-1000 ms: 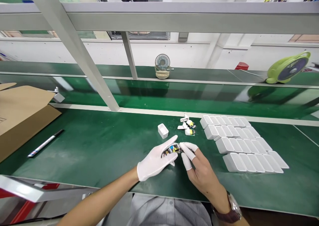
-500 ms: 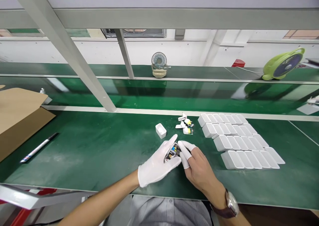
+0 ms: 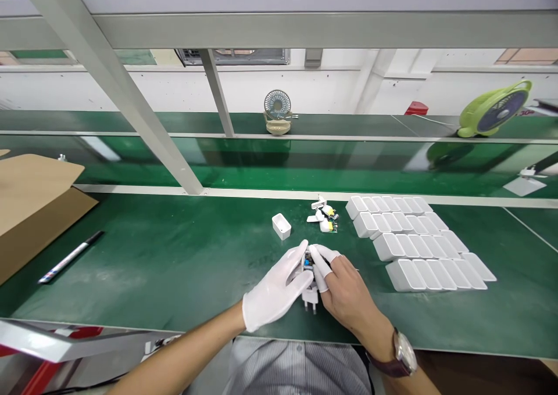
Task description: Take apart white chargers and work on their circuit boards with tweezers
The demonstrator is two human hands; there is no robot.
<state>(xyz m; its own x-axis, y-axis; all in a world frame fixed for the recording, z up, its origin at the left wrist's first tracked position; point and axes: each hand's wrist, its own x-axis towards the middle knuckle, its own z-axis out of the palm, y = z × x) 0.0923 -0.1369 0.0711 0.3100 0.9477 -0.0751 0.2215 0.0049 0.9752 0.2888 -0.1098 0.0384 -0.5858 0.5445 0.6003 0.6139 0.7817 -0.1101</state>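
My left hand (image 3: 276,287), in a white glove, grips a small power adapter (image 3: 310,294) from its left side. The adapter's plug pins point toward me, and blue and dark electronic parts show in its open body. From the right, my right hand (image 3: 346,290), with white finger cots, closes its fingers on the same adapter. Fingers hide much of it. Just beyond my hands stands an open white plastic case (image 3: 281,226). To its right lies a small group of circuit boards with yellow transformers (image 3: 328,225) and white plug pieces (image 3: 315,216).
Several rows of white cases (image 3: 418,244) stand at the right. A marker pen (image 3: 72,257) and a cardboard box (image 3: 39,209) are at the left. A white frame post (image 3: 131,104) slants across the left; beyond the bench are a small fan (image 3: 278,107) and a green fan (image 3: 494,110).
The adapter has turned between my hands, so its plug end and pins now show, facing me. Both hands have stayed in nearly the same place.
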